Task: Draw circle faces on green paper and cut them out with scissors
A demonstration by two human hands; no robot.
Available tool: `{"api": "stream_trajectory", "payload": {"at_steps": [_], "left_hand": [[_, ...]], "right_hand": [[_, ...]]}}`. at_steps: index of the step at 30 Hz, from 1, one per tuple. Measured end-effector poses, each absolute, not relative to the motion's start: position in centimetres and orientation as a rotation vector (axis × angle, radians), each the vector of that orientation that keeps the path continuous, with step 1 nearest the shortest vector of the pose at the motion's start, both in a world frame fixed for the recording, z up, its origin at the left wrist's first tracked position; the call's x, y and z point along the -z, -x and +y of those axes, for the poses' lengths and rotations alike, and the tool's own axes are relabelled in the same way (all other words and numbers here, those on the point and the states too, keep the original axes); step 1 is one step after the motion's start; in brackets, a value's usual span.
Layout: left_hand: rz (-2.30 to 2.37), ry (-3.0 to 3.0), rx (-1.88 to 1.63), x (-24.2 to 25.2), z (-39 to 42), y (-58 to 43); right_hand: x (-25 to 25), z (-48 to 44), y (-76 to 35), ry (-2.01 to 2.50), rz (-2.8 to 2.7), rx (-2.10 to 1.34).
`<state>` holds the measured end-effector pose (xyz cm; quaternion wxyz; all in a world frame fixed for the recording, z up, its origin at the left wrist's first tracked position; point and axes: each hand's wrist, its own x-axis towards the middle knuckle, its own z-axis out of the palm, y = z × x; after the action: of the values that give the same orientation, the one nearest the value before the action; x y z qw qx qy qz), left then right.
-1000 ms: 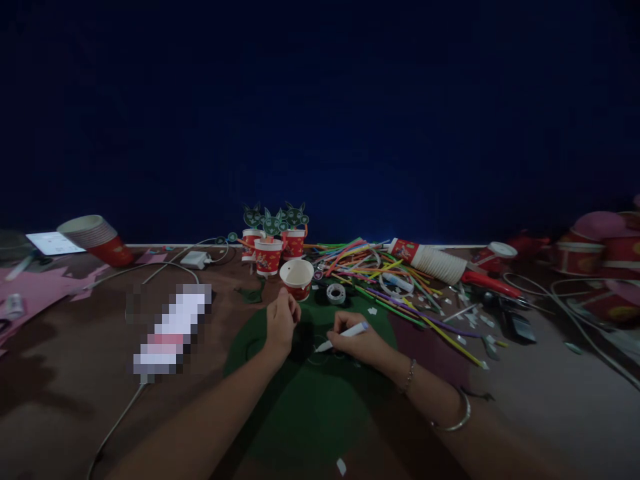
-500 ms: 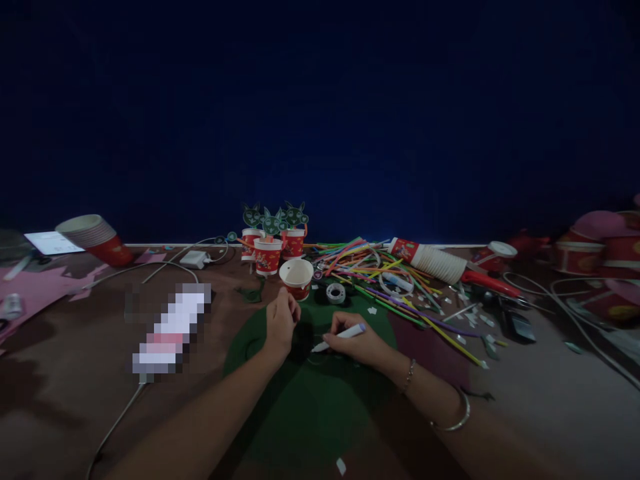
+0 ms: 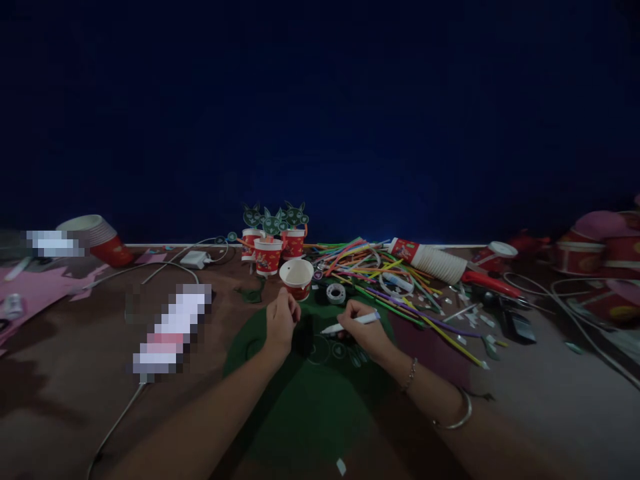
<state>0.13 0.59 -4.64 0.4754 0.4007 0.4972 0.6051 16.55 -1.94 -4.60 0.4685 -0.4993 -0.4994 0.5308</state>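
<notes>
Between the thumb and fingers of my right hand [image 3: 357,327] is a white marker [image 3: 334,329], its tip pointing left just over a dark green sheet [image 3: 310,413]. Pale drawn outlines show on the sheet: a large circle [image 3: 319,349], a smaller ringed circle [image 3: 339,350] and pointed oval shapes [image 3: 356,357]. My left hand [image 3: 283,317] rests at the sheet's upper part with fingers curled; whatever they may hold is hidden. Just beyond it stands an open paper cup [image 3: 297,279]. A roll of tape [image 3: 335,293] lies between the hands, farther back.
Red cups with green paper faces [image 3: 267,256] stand behind. A tangle of coloured pipe cleaners [image 3: 360,263], a fallen cup stack [image 3: 430,262] and a red-handled tool [image 3: 493,283] lie to the right. A blurred-out phone [image 3: 173,330] with a cable lies left, near another cup stack [image 3: 95,240].
My right hand has moved up and right with the marker, lifting clear of the drawn circles, which now show. My left hand has stayed in place.
</notes>
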Motion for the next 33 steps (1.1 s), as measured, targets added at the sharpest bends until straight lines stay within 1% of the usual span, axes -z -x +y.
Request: {"api": "stream_trajectory", "payload": {"at_steps": [7, 17, 27, 33], "left_hand": [[1.233, -1.007, -1.477, 4.6, 0.48, -0.08], [1.238, -1.006, -1.477, 4.62, 0.48, -0.07], [1.25, -1.018, -1.479, 4.54, 0.5, -0.1], [1.255, -1.006, -1.473, 4.48, 0.51, -0.12]], "right_hand": [[5.38, -1.77, -16.6, 1.271, -1.408, -1.287], [5.1, -1.87, -16.59, 1.281, -1.457, -1.292], [5.27, -1.89, -16.55, 1.317, -1.487, -1.227], [5.03, -1.95, -16.42, 1.31, -1.453, -1.277]]}}
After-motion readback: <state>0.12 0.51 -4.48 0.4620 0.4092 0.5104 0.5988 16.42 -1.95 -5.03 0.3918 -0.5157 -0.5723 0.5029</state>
